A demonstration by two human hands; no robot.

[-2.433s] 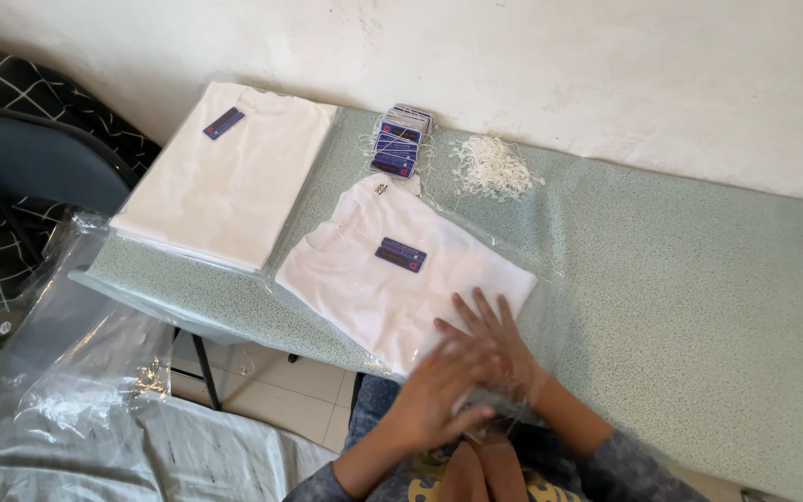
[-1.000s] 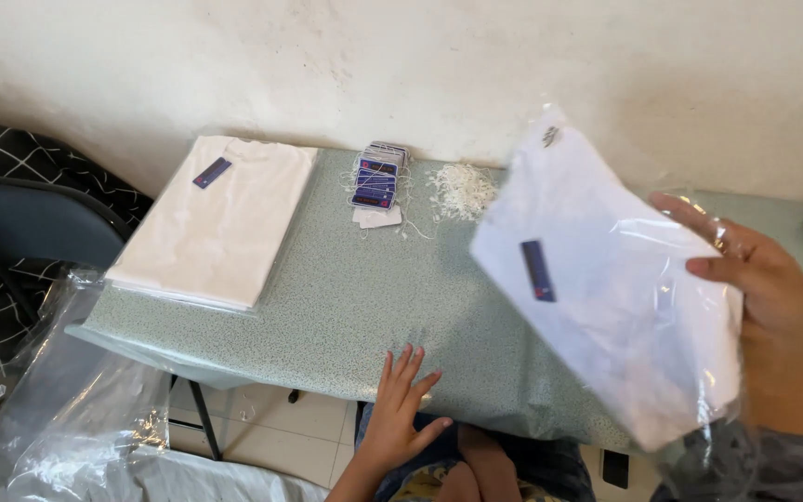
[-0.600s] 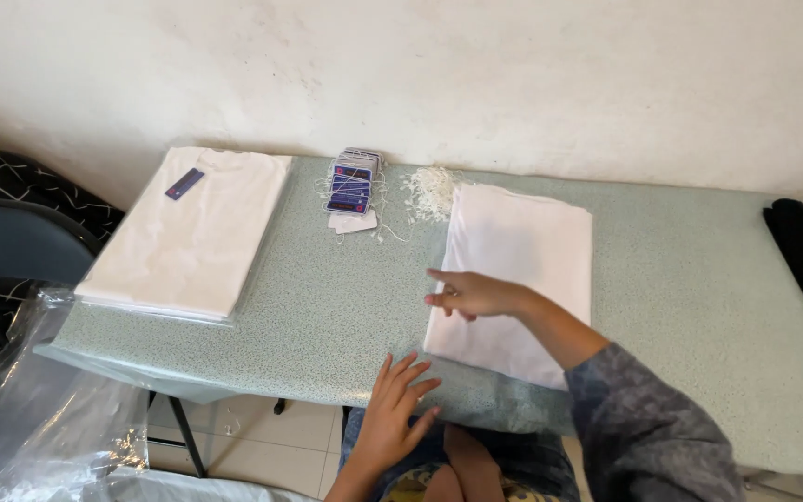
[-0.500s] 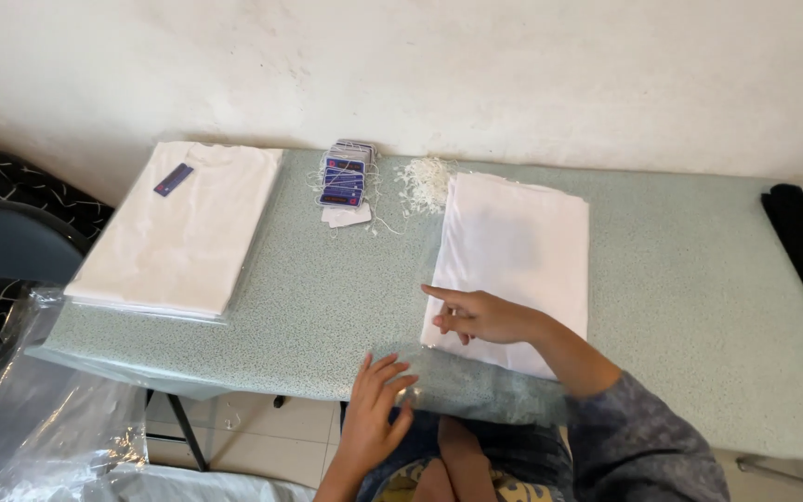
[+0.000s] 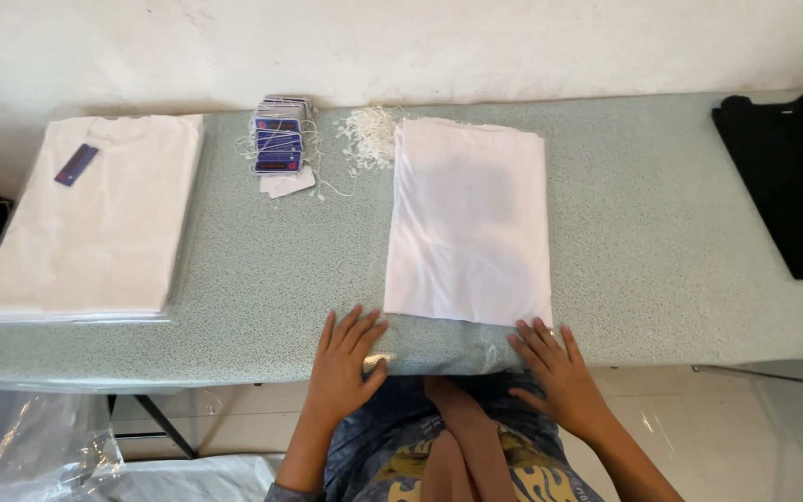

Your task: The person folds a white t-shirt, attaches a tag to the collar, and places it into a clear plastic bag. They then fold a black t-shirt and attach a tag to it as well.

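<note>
A folded white garment in a clear plastic bag [image 5: 469, 221] lies flat in the middle of the grey-green table [image 5: 662, 242], its open bag end hanging over the near edge. My left hand [image 5: 348, 358] rests flat at the table's near edge, just left of the bag's lower corner, fingers spread. My right hand [image 5: 558, 367] lies open at the near edge, fingertips touching the bag's lower right corner. Neither hand grips anything.
A stack of bagged white garments [image 5: 95, 214] with a purple tag lies at the left end. A pile of purple hang tags [image 5: 279, 147] and loose white strings [image 5: 367, 135] sit near the wall. A black garment [image 5: 792, 177] lies at the right end. Clear plastic bags [image 5: 30, 446] hang below left.
The bagged garment was lifted off the left part of the table, turned over and laid down in the middle. Both hands have come back to the near edge.
</note>
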